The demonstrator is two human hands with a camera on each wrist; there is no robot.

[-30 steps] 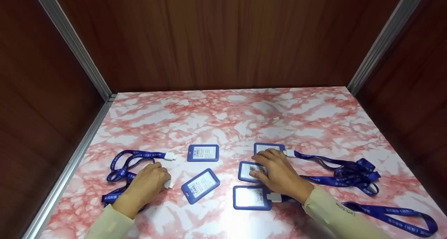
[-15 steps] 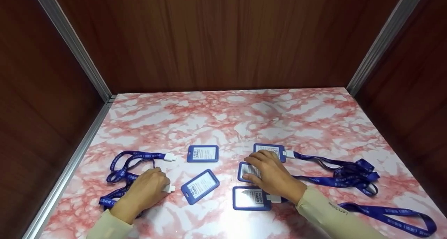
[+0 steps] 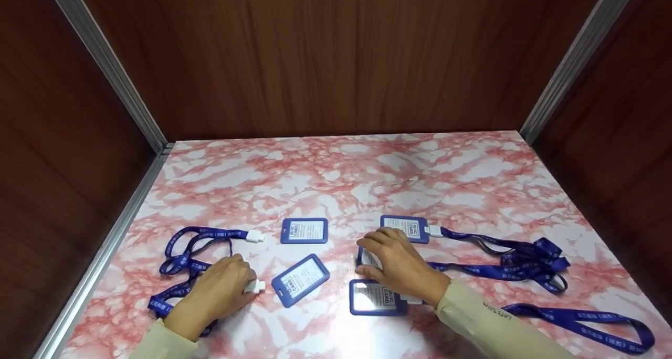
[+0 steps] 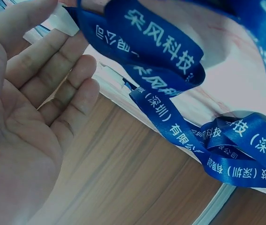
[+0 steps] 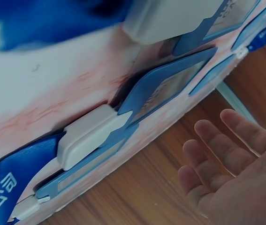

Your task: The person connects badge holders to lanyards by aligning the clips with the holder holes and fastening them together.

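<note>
In the head view my left hand (image 3: 223, 285) pinches the white clip (image 3: 256, 286) of a blue lanyard (image 3: 164, 305) at the left. The left wrist view shows that clip (image 4: 63, 19) between thumb and fingers. A tilted blue badge holder (image 3: 301, 280) lies just right of it, apart from the clip. My right hand (image 3: 396, 262), fingers loosely bent and apart, hovers over the middle badge holder (image 3: 369, 257) of the right-hand group and hides much of it. Nothing is held there; the right wrist view shows the right hand (image 5: 238, 173) with its fingers apart from the holders.
Another loose badge holder (image 3: 304, 230) lies behind the tilted one. A second lanyard's white clip (image 3: 255, 236) points toward it. At right, badge holders (image 3: 404, 229) with lanyards (image 3: 535, 267) attached lie in a column. Brown panels (image 3: 315, 60) enclose the marbled table (image 3: 336, 175).
My right hand has slid left across the middle badge holder. My left hand has shifted slightly, and the pinched clip now sticks out further right, nearer the tilted badge holder.
</note>
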